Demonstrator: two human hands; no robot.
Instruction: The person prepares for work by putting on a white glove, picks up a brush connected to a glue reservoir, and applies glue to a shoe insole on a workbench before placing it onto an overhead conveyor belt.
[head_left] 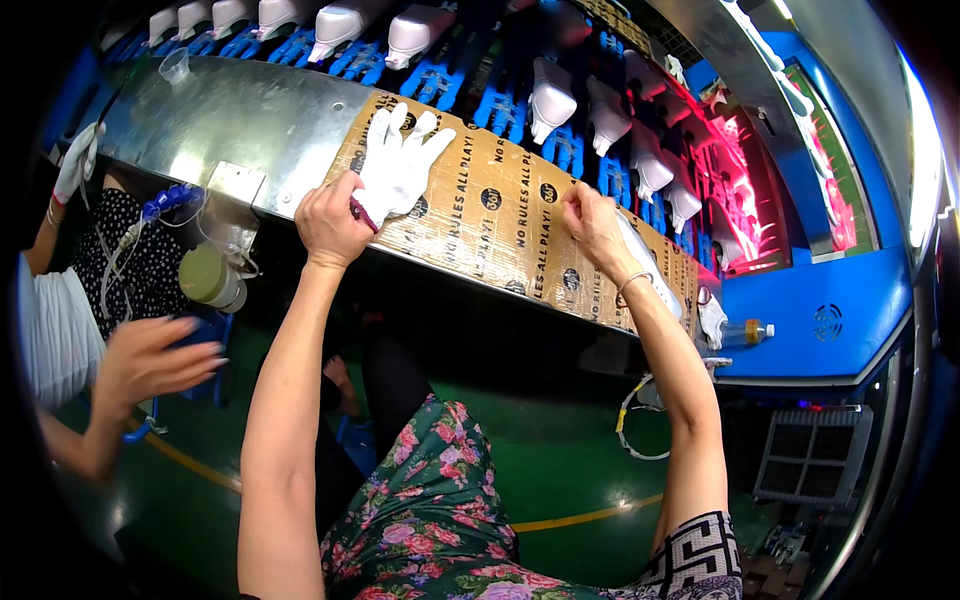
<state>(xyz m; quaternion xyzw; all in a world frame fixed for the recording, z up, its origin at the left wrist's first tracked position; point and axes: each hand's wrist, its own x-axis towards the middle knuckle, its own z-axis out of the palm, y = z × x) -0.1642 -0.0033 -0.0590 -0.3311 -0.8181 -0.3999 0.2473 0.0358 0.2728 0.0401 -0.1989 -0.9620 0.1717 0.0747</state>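
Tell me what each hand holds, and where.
Left hand: a white fabric glove, by its dark-red cuff. Right hand: curled; whether it holds anything cannot be told.

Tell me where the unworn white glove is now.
In the head view, the white glove lies left of centre on the brown cardboard, its cuff next to the person's left hand.

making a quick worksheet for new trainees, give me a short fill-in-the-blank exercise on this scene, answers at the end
1. The end of the glove nearest the left hand is its ____.
2. The bottle is nearer the right hand than the ____ hand.
3. The lettering on the brown cardboard is ____.
4. The floor around the yellow line is ____.

Missing words: cuff; left; black; green
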